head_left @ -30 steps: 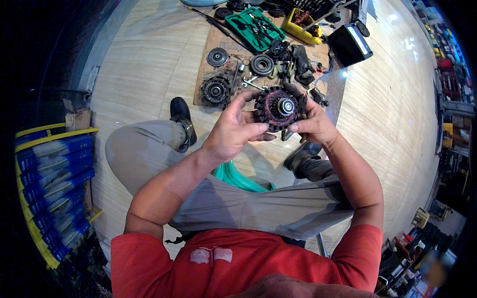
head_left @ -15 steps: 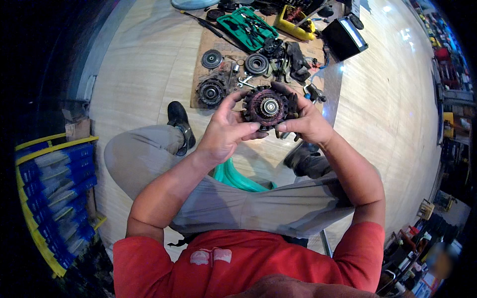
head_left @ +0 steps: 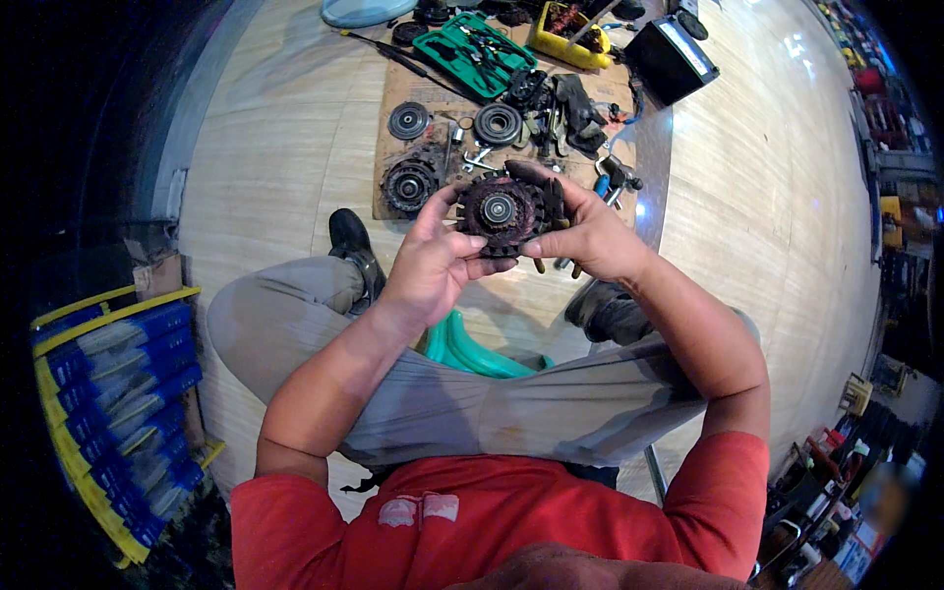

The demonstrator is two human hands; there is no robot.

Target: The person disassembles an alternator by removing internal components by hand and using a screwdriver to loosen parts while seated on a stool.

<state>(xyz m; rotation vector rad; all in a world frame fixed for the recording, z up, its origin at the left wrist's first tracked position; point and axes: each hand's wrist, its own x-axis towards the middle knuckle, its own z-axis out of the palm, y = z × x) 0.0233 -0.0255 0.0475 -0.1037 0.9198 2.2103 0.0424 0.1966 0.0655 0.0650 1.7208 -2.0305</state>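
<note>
Between my two hands is a dark, greasy round motor part [head_left: 518, 208], with a toothed rim, reddish windings and a shiny bearing facing up. My left hand [head_left: 426, 264] grips its left side, the thumb on the lower rim and other fingers around the edge. On the opposite side my right hand [head_left: 608, 238] is closed around it, thumb at the lower right and dirty fingertips over the top. Dark projections with brassy ends stick out near the right palm. The underside is hidden.
Beyond my hands, a cardboard sheet [head_left: 391, 88] carries a toothed round part [head_left: 410, 184], a pulley [head_left: 499, 124], a disc [head_left: 408, 120], wrenches [head_left: 477, 159] and a green tool case [head_left: 444, 44]. Behind are a yellow bin [head_left: 560, 51] and a black battery [head_left: 672, 61]. A green stool [head_left: 482, 360] is below.
Both hands have shifted slightly left with the motor part. It is tilted differently, its bearing now facing more directly up. My grip stays on both sides.
</note>
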